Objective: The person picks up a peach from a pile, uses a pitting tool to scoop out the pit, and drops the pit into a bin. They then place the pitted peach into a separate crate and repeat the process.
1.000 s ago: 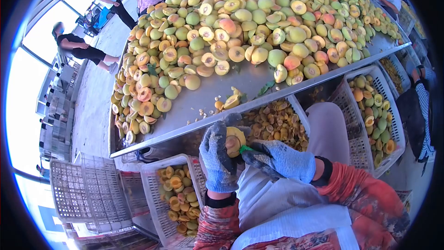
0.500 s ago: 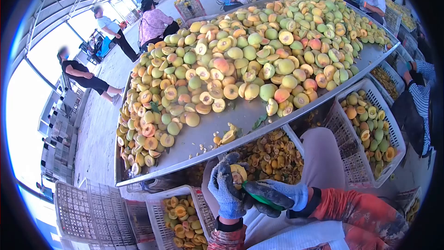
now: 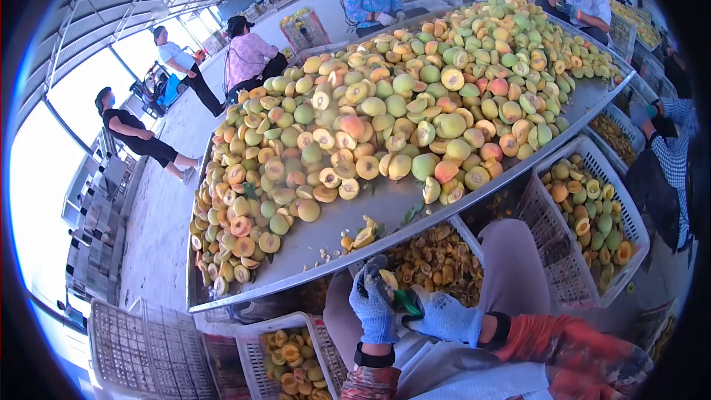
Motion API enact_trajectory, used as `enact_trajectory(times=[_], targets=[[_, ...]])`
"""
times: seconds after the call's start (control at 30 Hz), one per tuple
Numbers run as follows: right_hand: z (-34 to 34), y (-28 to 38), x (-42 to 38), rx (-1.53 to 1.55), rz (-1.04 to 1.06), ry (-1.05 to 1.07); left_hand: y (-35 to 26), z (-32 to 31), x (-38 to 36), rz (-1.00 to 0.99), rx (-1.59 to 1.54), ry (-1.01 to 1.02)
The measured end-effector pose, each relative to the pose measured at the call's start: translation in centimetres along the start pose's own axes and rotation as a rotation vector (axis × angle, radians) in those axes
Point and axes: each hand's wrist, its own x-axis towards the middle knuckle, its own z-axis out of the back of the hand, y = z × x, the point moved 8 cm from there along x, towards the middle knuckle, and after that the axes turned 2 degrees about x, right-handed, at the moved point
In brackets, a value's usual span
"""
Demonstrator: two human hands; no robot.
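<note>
Wearing a grey-blue work glove, my left hand (image 3: pixel 372 298) grips a halved yellow fruit (image 3: pixel 388 279) between thumb and fingers, just below the table's front edge. My right hand (image 3: pixel 443 316), gloved too, is closed round a green-handled tool (image 3: pixel 407 301) whose tip is hidden at the fruit. Both hands are close together over a bin of dark fruit pieces (image 3: pixel 443 255) between my knees. Ahead of them lies a large heap of whole and halved fruit (image 3: pixel 370 115) on the metal table (image 3: pixel 315 241).
White crates of fruit stand to the right (image 3: pixel 637 241) and lower left (image 3: pixel 248 359). Stacked empty crates (image 3: pixel 141 348) are at the far left. Several people sit or stand round the table, including a co-worker in checkered sleeves (image 3: pixel 670 167) at the right.
Both hands have shifted slightly, and the fruit in my left hand is turned more edge-on. My right hand has moved a little left. The whole view has shifted slightly.
</note>
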Motion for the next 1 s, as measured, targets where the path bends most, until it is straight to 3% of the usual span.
enact_trajectory(times=[0.03, 0.1, 0.17, 0.27, 0.4, 0.47, 0.53, 0.6, 0.67, 0.83, 0.93, 1.0], targets=[[0.8, 0.4, 0.1, 0.006, -0.005, -0.004, -1.1, -0.1, -0.3, -0.096, 0.095, 0.006], [-0.5, 0.6, -0.5, 0.818, -0.378, 0.453, -2.6, -0.2, -0.5, -0.193, 0.192, 0.008], [0.2, 1.3, 0.0, 0.786, -0.363, 0.475, -2.2, -0.6, 0.2, -0.020, 0.206, 0.076], [0.4, 1.4, 0.4, 0.866, -0.346, 0.529, -2.6, -1.1, 0.6, 0.005, 0.341, 0.154], [0.0, 1.2, -0.6, 1.183, -0.458, 0.605, -4.3, -1.6, 0.3, -0.104, 0.272, 0.165], [-0.9, -0.4, -0.3, 1.057, -0.410, 0.641, -4.2, -1.6, 0.5, -0.102, 0.300, 0.174], [-1.2, -1.4, -0.3, 0.931, -0.370, 0.653, -1.6, -1.6, 0.7, 0.182, 0.315, 0.209], [-1.7, -0.8, -1.4, 1.264, -0.470, 0.790, -2.5, -2.1, 0.0, 0.201, 0.237, 0.221], [-1.3, -1.6, -1.7, 1.189, -0.537, 0.634, -4.2, -3.3, 0.0, 0.058, 0.286, 0.291], [-3.8, -2.3, -1.6, 1.361, -0.318, 0.689, -4.7, -4.2, 0.2, -0.077, 0.409, 0.283], [-6.3, -6.0, -2.3, 1.452, -0.357, 0.640, -5.1, -4.2, 0.1, -0.146, 0.361, 0.287], [-7.9, -7.8, -3.2, 1.554, -0.394, 0.625, -6.2, -5.4, -0.2, -0.194, 0.459, 0.420]])
